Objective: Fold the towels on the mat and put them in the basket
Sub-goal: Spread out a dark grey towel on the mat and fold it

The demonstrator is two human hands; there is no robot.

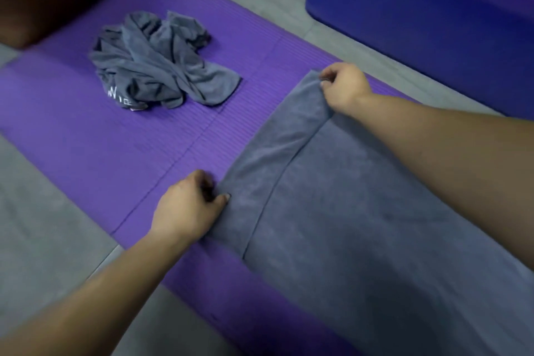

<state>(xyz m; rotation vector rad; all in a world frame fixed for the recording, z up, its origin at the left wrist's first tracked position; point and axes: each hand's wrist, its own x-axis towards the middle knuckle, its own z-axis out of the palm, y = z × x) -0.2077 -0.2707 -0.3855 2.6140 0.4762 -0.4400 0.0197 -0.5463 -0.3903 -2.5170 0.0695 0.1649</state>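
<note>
A grey towel (361,211) lies flat on the right end of the purple mat (101,130), its left edge folded over. The outstretched left hand (187,208) pinches the fold's near corner, and the right hand (344,87) pinches its far corner. A crumpled towel heap (156,66) sits by the mat's far edge; its white lettering is unreadable.

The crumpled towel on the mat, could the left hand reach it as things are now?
Probably yes, but not at once. Only bare purple mat lies between the left hand and the crumpled towel; its fingers pinch a corner of the spread towel, which they must release first.
</note>
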